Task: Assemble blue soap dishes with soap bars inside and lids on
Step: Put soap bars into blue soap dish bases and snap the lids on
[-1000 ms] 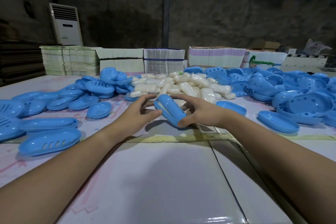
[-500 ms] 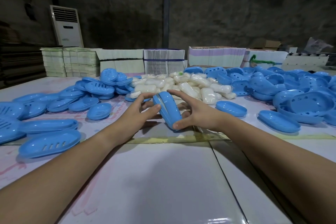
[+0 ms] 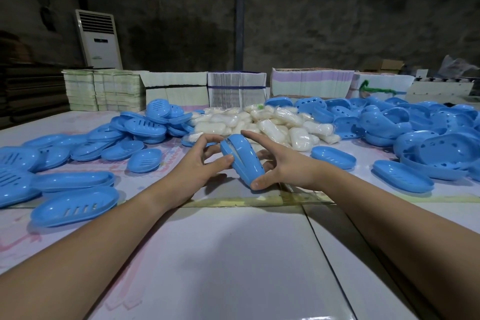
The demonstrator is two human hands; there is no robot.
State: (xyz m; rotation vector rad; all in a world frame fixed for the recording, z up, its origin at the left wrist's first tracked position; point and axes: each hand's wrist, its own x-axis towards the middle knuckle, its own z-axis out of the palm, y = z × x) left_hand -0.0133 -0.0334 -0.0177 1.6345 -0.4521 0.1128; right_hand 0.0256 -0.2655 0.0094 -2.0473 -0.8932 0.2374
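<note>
two hands on one assembled soap dish (image 3: 242, 160), held just above the counter (image 3: 233, 254) at centre, tilted on its edge with the seam between the halves facing you. your left hand (image 3: 197, 163) pinches its left side, thumb on the near edge and fingers curled over the far end. your right hand (image 3: 280, 166) grips the right side, thumb at the lower tip, index finger stretched over the top. can't tell if a bar is inside the shell. pile of wrapped soap bars (image 3: 272, 125) sits just behind the dish. slotted blue lids (image 3: 75, 206) are spread across the counter on the left; blue dish bases (image 3: 428, 143) with holes are heaped on the right, with single pieces near your right wrist. stacks of flat cartons (image 3: 236, 89) line the far edge. a white floor air conditioner (image 3: 98, 39) stands against the back wall on the left.
</note>
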